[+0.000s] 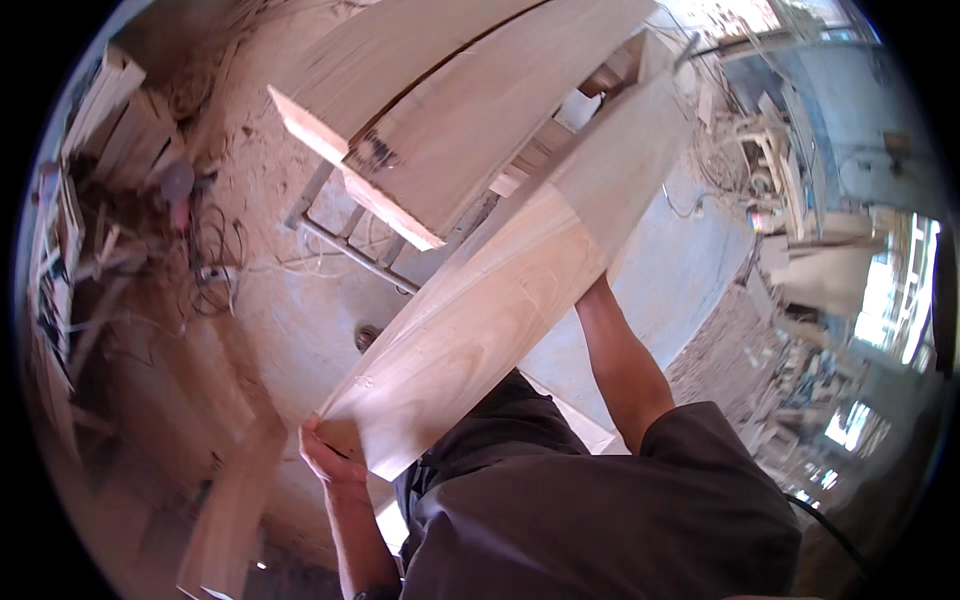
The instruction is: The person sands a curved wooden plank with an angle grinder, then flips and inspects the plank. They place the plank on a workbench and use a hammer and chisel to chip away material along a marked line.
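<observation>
Sawdust covers the workshop floor (270, 290), with tangled cables (215, 265) and offcuts of wood (100, 110) heaped along its left edge and more clutter of timber by the bright windows (880, 300) on the right; a metal-framed stand (350, 250) carries two thick pale planks (450, 110) stacked side by side, their cut ends jutting over its near edge; a long pale wooden board (500, 290) is held aslant in front of the person, its near end low at the left by the dark shirt (580, 500) and its far end reaching up beside the planks on the stand, touching or just beside them, I cannot tell which; the left hand (325, 455) grips the near lower corner of the board, fingers curled closed around its edge; the right forearm (625, 365) runs up behind the board's right edge, and the right hand itself is hidden behind the wood, so its grip cannot be told
</observation>
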Tool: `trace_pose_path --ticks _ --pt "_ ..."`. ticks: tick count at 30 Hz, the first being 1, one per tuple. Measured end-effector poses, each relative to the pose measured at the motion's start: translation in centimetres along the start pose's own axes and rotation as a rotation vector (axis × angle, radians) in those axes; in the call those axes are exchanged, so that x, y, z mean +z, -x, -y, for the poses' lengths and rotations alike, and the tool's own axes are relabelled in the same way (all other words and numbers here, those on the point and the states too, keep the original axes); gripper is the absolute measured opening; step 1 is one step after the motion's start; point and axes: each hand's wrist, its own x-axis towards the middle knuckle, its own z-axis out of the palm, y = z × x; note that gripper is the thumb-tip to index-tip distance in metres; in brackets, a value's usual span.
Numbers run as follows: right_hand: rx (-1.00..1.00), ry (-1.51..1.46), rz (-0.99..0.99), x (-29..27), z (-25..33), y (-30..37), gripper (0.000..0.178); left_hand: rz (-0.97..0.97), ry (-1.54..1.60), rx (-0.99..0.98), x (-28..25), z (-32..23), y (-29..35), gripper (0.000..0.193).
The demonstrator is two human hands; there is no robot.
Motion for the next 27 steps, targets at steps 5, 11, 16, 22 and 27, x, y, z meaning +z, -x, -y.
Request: trace_pose_path --ticks 5,11,16,22,27 --pt "0.039 0.064 0.0 0.6 1.3 -1.7 0.049 -0.285 -0.051 0.042 1.3 2.2 1.3 0.038" --pt "0.041 0.106 -0.034 1.5 2.2 -2.8 0.047 -0.29 0.072 -0.004 0.6 4.5 2.1 0.044" --pt "0.035 0.093 -0.094 1.8 0.9 -1.6 0.045 -0.276 0.067 0.138 -0.9 5.2 3.7 0.05" --pt "0.026 0.077 -0.188 2.1 -1.2 1.2 0.043 -0.133 0.044 0.322 -7.6 1.1 3.9 0.058" --pt "-0.016 0.118 -0.232 3.0 -1.5 3.7 0.042 0.137 -0.034 0.474 -12.7 -3.3 3.0 0.069"
